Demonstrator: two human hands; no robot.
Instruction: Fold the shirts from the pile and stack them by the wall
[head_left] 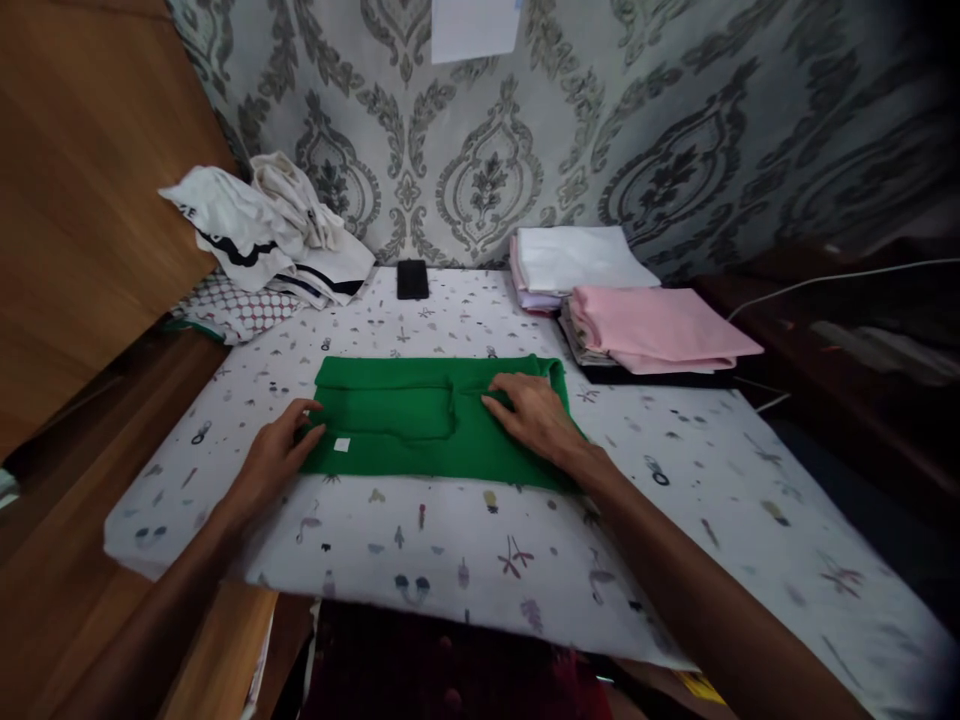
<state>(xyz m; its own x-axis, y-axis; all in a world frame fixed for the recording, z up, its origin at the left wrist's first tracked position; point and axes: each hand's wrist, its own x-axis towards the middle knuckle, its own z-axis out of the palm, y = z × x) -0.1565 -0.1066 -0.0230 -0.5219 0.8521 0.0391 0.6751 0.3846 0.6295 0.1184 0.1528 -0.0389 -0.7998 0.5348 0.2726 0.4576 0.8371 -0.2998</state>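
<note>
A green garment (397,455) lies folded into a long rectangle on the patterned white cloth, with a small white tag near its lower left. At the garment's left edge is my left hand (281,445), its thumb and fingers apart, the fingertips touching the fabric. My right hand (536,415) rests on top of the garment's right part, fingers bent a little and thumb spread away from them. A sleeve-like folded strip runs across the garment's left half.
Crumpled white clothes (247,225) are heaped at the back left. A black phone-like object (412,280) lies near the wall. At the back right stand a folded stack with white on top (577,257) and another with pink on top (664,325). The table cloth (465,560) has small prints.
</note>
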